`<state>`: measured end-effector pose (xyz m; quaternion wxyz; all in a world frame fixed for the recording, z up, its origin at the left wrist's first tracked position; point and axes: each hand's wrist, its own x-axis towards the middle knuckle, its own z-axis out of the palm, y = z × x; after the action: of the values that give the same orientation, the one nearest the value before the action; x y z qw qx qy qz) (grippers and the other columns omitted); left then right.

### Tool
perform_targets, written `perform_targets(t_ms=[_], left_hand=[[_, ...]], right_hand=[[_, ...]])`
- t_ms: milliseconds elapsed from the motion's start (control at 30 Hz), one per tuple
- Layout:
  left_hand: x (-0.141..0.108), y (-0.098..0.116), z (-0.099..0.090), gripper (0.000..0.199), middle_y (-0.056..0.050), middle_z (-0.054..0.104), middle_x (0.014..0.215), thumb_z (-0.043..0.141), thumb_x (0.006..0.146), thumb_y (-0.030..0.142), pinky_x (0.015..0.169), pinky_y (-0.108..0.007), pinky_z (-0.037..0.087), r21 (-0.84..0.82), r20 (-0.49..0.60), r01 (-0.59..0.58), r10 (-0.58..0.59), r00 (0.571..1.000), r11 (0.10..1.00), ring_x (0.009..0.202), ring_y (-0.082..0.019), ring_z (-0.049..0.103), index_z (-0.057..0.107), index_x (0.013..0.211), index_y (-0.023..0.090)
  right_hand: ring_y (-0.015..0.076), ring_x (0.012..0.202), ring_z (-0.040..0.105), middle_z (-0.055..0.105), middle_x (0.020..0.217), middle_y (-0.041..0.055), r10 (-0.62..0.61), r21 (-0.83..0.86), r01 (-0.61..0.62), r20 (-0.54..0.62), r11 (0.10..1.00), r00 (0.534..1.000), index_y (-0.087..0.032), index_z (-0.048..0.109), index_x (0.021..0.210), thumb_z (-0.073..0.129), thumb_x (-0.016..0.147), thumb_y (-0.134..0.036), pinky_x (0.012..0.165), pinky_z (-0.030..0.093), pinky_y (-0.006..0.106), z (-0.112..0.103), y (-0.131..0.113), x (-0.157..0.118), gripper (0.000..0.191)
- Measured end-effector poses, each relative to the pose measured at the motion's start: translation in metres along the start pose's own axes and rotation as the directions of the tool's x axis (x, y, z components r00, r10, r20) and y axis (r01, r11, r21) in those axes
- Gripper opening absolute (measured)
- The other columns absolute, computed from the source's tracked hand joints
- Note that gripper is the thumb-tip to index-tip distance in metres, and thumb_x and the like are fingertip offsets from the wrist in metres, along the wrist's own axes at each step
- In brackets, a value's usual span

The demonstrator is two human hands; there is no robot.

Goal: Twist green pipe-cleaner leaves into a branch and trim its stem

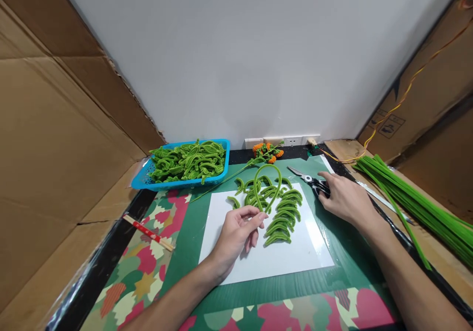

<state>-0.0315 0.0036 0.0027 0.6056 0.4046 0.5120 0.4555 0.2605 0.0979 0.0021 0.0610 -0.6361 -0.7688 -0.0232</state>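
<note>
My left hand [242, 227] pinches the two ends of a fuzzy green pipe cleaner [255, 185], which is bent into an upright loop above a white sheet [303, 257]. Short, folded pieces of green pipe cleaner [284, 217] lie behind it on the sheet, several stacked in a curved column and others loosely heaped. To the right, my right hand [343, 195] is closed around the black handles of a pair of scissors [305, 177]. Their metal blades point away to the left, slightly parted. Part of the handles is hidden under my fingers.
A blue basket [221, 173] full of green pipe-cleaner pieces stands at the back left. Orange pipe-cleaner flowers [268, 149] lie near the wall sockets [292, 142]. Long green pipe cleaners [417, 198] are bundled at right. Red-wrapped chopsticks [148, 231] lie left. Cardboard walls [44, 124] flank the table.
</note>
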Motion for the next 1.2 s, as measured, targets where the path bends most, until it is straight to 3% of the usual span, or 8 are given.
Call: perform_targets(t_ms=[200,367,533,600,700,900,1200], left_hand=[[-0.001,0.000,0.000,0.044,0.001,0.066,0.071,0.087,0.081,0.053,0.033,-0.013,0.032,0.017,0.002,0.018,-0.018,1.000,1.000,0.039,-0.003,0.047,0.070,0.086,0.013],[-0.002,-0.001,0.000,0.044,0.000,0.067,0.073,0.088,0.080,0.053,0.033,-0.012,0.032,0.004,0.025,0.022,-0.022,0.999,1.000,0.040,-0.003,0.049,0.070,0.086,0.013],[-0.001,-0.002,0.001,0.046,0.001,0.068,0.072,0.089,0.078,0.054,0.033,-0.012,0.032,-0.003,0.033,0.038,-0.037,0.999,0.999,0.040,-0.004,0.050,0.070,0.089,0.014],[-0.001,-0.002,0.001,0.047,0.001,0.068,0.071,0.089,0.078,0.055,0.033,-0.012,0.032,-0.001,0.030,0.037,-0.037,0.999,0.999,0.040,-0.004,0.050,0.070,0.089,0.014],[-0.001,-0.002,0.001,0.046,0.000,0.068,0.072,0.089,0.078,0.054,0.033,-0.012,0.032,0.009,0.024,0.029,-0.030,0.999,1.000,0.039,-0.004,0.050,0.069,0.089,0.013],[-0.001,-0.001,0.001,0.046,0.000,0.068,0.072,0.089,0.079,0.054,0.033,-0.012,0.032,0.003,0.039,0.018,-0.018,0.999,1.000,0.040,-0.004,0.050,0.068,0.087,0.013],[-0.003,0.001,0.001,0.047,0.002,0.066,0.074,0.090,0.079,0.053,0.035,-0.012,0.031,-0.080,0.064,0.020,-0.015,0.998,0.997,0.040,-0.002,0.050,0.064,0.086,0.014]], right_hand=[[0.0304,0.098,0.075,0.076,0.116,0.0096,0.026,0.047,-0.029,0.057,0.998,0.998,-0.023,0.057,0.143,0.062,0.103,-0.038,0.065,0.040,0.033,0.007,0.005,0.002,0.043],[0.0330,0.096,0.074,0.075,0.115,0.0140,0.068,0.057,-0.068,0.000,0.996,0.998,-0.018,0.053,0.140,0.057,0.106,-0.036,0.065,0.038,0.034,0.014,0.002,0.001,0.039],[0.0268,0.077,0.070,0.074,0.098,0.0097,0.172,0.427,-0.080,-0.180,0.900,0.968,-0.019,0.055,0.131,0.059,0.102,-0.044,0.067,0.046,0.034,0.018,0.009,0.006,0.039],[0.0259,0.078,0.070,0.074,0.101,0.0105,0.209,0.591,-0.020,-0.252,0.807,0.945,-0.019,0.056,0.131,0.063,0.099,-0.052,0.072,0.052,0.036,0.018,0.010,0.007,0.047],[0.0275,0.086,0.072,0.076,0.104,0.0120,0.247,0.704,0.037,-0.297,0.709,0.922,-0.020,0.059,0.136,0.068,0.094,-0.060,0.080,0.057,0.040,0.016,0.005,0.007,0.059],[0.0262,0.086,0.072,0.076,0.102,0.0102,0.202,0.685,0.091,-0.336,0.723,0.920,-0.021,0.068,0.119,0.068,0.094,-0.051,0.082,0.057,0.040,0.009,-0.011,0.002,0.039],[0.0253,0.100,0.070,0.072,0.113,0.0095,0.041,0.616,0.298,-0.475,0.729,0.879,-0.021,0.066,0.131,0.068,0.092,-0.031,0.094,0.057,0.039,0.014,-0.016,-0.002,0.040]])
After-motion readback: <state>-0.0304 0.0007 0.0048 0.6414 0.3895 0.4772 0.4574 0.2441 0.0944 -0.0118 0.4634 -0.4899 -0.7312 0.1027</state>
